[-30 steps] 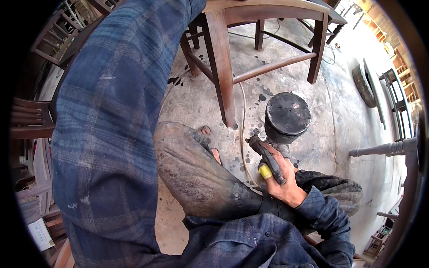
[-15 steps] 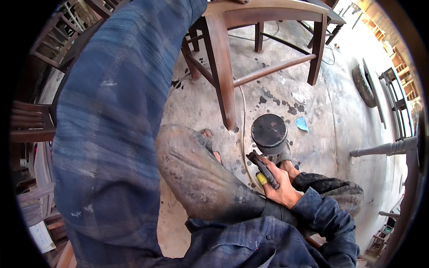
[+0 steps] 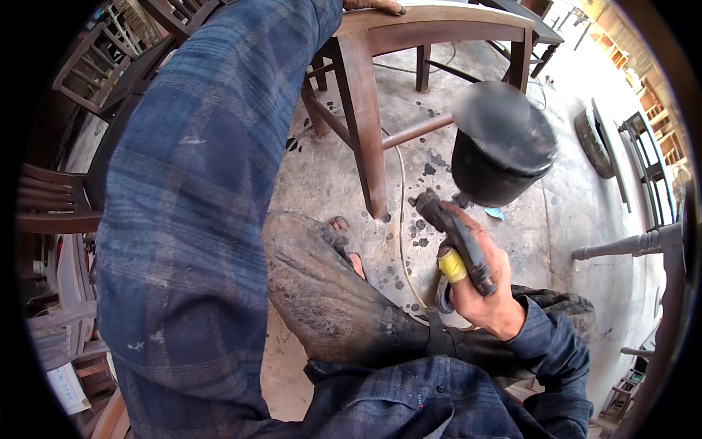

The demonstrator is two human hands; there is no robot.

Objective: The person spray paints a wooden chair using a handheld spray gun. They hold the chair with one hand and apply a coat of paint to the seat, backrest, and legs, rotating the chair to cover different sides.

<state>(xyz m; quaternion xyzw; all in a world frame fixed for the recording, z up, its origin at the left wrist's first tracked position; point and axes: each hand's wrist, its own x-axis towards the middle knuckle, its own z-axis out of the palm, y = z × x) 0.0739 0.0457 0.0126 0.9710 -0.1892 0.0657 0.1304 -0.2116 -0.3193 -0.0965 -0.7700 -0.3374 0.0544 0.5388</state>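
Note:
In my right hand (image 3: 488, 293) is a dark spray gun (image 3: 457, 245), its grip wrapped by my fingers. A yellow band circles one finger. The gun's large round black cup (image 3: 501, 172) stands beyond the hand, its lid partly blurred. At the top edge my left hand (image 3: 373, 5) lies on the upper edge of a brown wooden chair (image 3: 358, 110), one finger stretched along the wood. The rest of that hand is cut off by the frame and my sleeve. A pale hose (image 3: 401, 219) runs over the floor towards my right side.
Dark spots mark the concrete floor (image 3: 351, 175). A blue scrap (image 3: 494, 213) lies past the cup. More dark chairs (image 3: 95, 73) stand at the left; a tyre (image 3: 594, 143) and a turned wooden leg (image 3: 621, 245) are at the right. My bent leg (image 3: 329, 293) is below the chair.
My right hand has raised the spray gun and its cup away from the floor, up and to the right. More of my left hand's finger shows on the chair.

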